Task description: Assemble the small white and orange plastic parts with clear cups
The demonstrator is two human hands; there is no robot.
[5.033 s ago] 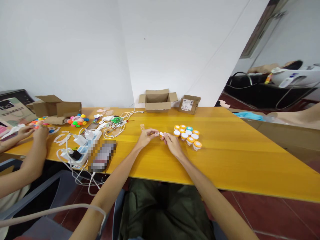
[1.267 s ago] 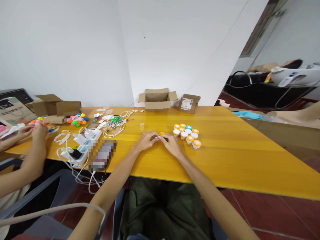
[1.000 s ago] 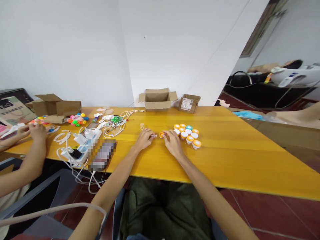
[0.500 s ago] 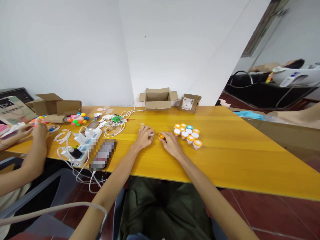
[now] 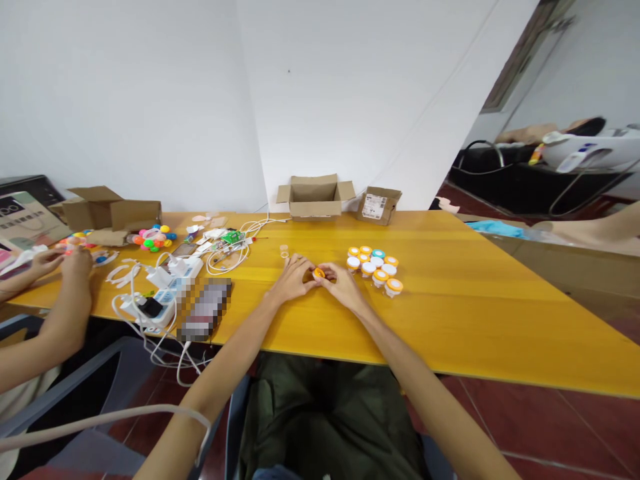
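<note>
- Two bare hands meet over a glossy yellow wood-look surface (image 5: 460, 287); the left hand (image 5: 296, 280) and right hand (image 5: 343, 285) both have fingertips clamped on a small round orange plastic cap (image 5: 319, 273).
- The cap sits between the hands, just above the surface near the seated person. Holding it from two sides likely steadies so small a piece; whatever lies beneath the fingers is hidden.
- Just right of the right hand stands a tight cluster of see-through plastic cups with orange, white and teal round lids (image 5: 368, 269). They stand lids up, near enough to reach but apart from the fingers, seemingly to leave the hands elbow room.
- Beyond the left hand, a small see-through plastic cylinder (image 5: 285, 251) stands alone, apart from the lidded group.
- Against the wall, a brown cardboard box with spread flaps (image 5: 315, 211) stands beside a smaller brown cardboard box with a white label (image 5: 379, 206), both apparently pushed back to save working room.
- At left, a long white plastic power strip (image 5: 181, 285) crowded with plugs lies beside a dark, pixelated slab-like device (image 5: 206, 310), perhaps placed there for charging.
- Farther left, a co-worker's hands (image 5: 77, 263) handle small colourful pieces, too small to make out.
</note>
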